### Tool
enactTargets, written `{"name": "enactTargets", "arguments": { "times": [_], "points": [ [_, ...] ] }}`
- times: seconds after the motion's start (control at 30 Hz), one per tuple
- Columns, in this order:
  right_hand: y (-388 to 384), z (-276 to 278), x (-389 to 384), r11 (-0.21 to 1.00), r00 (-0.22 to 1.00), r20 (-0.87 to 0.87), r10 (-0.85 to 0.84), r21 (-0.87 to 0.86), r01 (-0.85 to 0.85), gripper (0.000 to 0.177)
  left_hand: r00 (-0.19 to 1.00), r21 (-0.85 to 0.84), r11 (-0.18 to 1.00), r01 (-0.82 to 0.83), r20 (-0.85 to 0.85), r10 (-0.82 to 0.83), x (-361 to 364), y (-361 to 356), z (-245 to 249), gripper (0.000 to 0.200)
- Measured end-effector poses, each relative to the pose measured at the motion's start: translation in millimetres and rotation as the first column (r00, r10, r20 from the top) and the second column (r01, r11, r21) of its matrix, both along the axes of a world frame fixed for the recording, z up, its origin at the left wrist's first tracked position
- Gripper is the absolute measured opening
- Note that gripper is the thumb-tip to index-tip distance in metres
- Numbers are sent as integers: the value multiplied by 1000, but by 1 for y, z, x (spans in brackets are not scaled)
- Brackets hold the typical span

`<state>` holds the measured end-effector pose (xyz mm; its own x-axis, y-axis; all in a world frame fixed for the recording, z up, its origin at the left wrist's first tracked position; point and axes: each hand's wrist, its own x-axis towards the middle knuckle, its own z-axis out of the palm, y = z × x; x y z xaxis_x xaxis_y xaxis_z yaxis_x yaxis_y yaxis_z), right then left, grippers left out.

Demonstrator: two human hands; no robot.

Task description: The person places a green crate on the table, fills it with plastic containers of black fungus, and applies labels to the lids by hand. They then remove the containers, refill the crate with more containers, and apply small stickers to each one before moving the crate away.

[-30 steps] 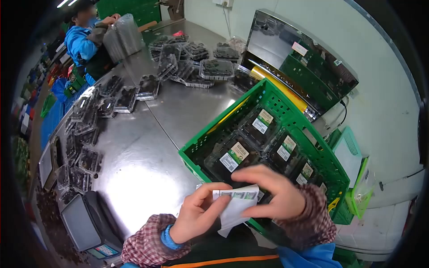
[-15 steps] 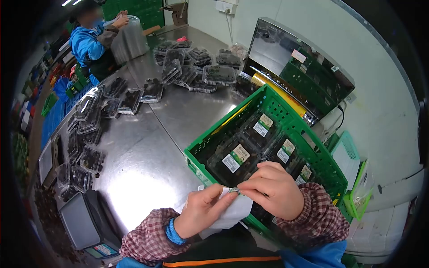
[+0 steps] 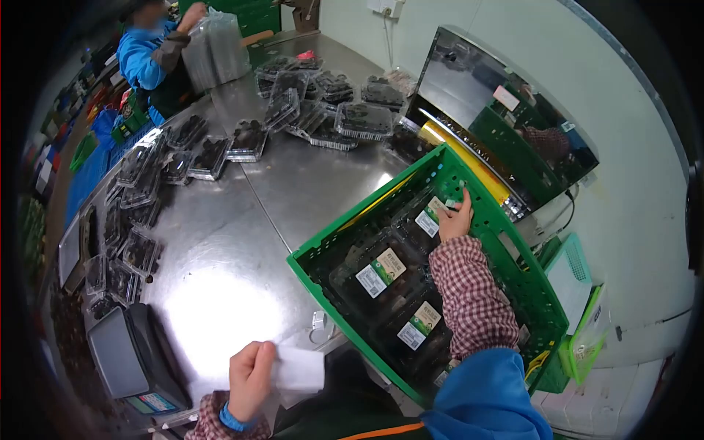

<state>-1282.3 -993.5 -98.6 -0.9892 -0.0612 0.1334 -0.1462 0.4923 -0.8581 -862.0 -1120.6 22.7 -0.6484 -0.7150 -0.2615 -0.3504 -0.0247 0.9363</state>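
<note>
Near the bottom edge, my left hand (image 3: 251, 375) pinches white paper (image 3: 299, 368), which sticks out to its right. My right hand (image 3: 456, 214) reaches into the far part of the green crate (image 3: 323, 290). Its fingers are at a labelled clear box (image 3: 427, 220) close to the far wall; whether they hold anything small is hard to tell. More dark-filled boxes with cream, green and white labels (image 3: 381, 272) lie in the crate, and my right sleeve crosses over some of them.
Unlabelled clear boxes (image 3: 364, 119) of dark contents lie along the far and left sides of the metal table (image 3: 213, 242). A scale (image 3: 121, 356) stands front left, a screen (image 3: 506, 103) behind the crate. A co-worker (image 3: 147, 66) handles a plastic bag (image 3: 216, 51).
My right hand has left the paper and stretched away to the crate's far end. My left hand, still on the paper, has moved left and down. The co-worker's hands have shifted at the bag.
</note>
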Motion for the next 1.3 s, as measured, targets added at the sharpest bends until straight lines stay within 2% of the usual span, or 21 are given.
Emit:
{"name": "enactTargets", "arguments": {
  "times": [0.03, 0.1, 0.17, 0.2, 0.23, 0.33, 0.37, 0.43, 0.47, 0.57, 0.67, 0.7, 0.77, 0.83, 0.9, 0.93, 0.97, 1.03, 1.07, 1.17, 1.3],
  "points": [
    [1, -4, 2, 1000, 1000, 18, 1, 2, -1, 72, 997, -47, 996, -73, 12, 74, 13, 1, -3, 27],
    [8, 14, 20, 874, 732, -664, 151, 436, 216, 71, 980, -137, 974, -179, 64, 189, 50, -2, -8, 22],
    [15, 34, 61, 945, 810, -575, 115, 314, 89, 65, 964, -184, 965, -190, 150, 218, 86, -3, -19, 19],
    [15, 40, 90, 982, 955, -247, 164, -55, -183, 61, 965, -177, 967, -184, 157, 212, 100, -1, -25, 19],
    [13, 40, 115, 832, 938, 63, 340, -485, -269, 57, 965, -231, 966, -119, 201, 167, 111, 1, -36, 18],
    [3, 3, 146, 928, 903, 238, 358, -192, -318, 55, 955, -349, 936, 42, 289, 65, 123, 9, -53, 15],
    [4, 2, 144, 930, 937, 86, 339, 119, -348, 59, 940, -408, 902, 139, 340, 9, 124, 11, -55, 15],
    [13, 34, 150, 851, 879, -392, 272, 524, -30, 57, 930, -403, 899, 172, 367, -14, 134, 14, -56, 13],
    [35, 37, 141, 930, 884, -372, 282, 333, -157, 43, 910, -414, 872, 260, 406, -79, 145, 16, -61, 13],
    [99, 68, 151, 951, 885, 365, 288, -216, -221, 21, 871, -384, 831, 402, 441, -218, 176, 27, -89, 14],
    [119, 43, 180, 964, 742, 616, 265, -194, -182, 23, 770, -311, 771, 556, 542, -338, 193, 31, -113, 17],
    [122, 24, 181, 967, 745, 619, 250, -114, -229, 29, 766, -317, 757, 572, 538, -353, 195, 29, -122, 17],
    [126, 6, 182, 820, 965, 202, 166, 516, -249, 38, 676, -318, 650, 690, 603, -423, 196, 23, -137, 24],
    [136, 44, 190, 785, 981, 126, 146, 588, -193, 45, 660, -436, 511, 741, 611, -436, 182, 20, -135, 30],
    [170, 93, 208, 908, 973, 74, 217, 350, -229, 42, 717, -377, 624, 685, 499, -487, 167, 22, -134, 27],
    [198, 107, 215, 955, 973, 97, 211, 192, -227, 37, 642, -326, 558, 763, 483, -596, 160, 21, -126, 21],
    [224, 126, 227, 975, 981, 74, 177, 122, -185, 32, 622, -337, 524, 782, 465, -630, 154, 25, -121, 21],
    [288, 152, 237, 999, 996, 84, -37, 20, 35, 30, 720, -187, 757, 626, 510, -470, 147, 38, -115, 17],
    [327, 154, 231, 977, 977, 60, -204, -44, 207, 28, 719, -208, 738, 642, 496, -487, 143, 44, -109, 17],
    [459, 110, 188, 795, 864, 130, -486, -345, 499, 26, 775, -178, 832, 525, 505, -381, 117, 72, -58, 31],
    [552, 16, 106, 752, 737, 295, -607, -85, 653, 49, 875, -469, 752, 463, 376, -305, 80, 108, -35, 27]
  ]
}}
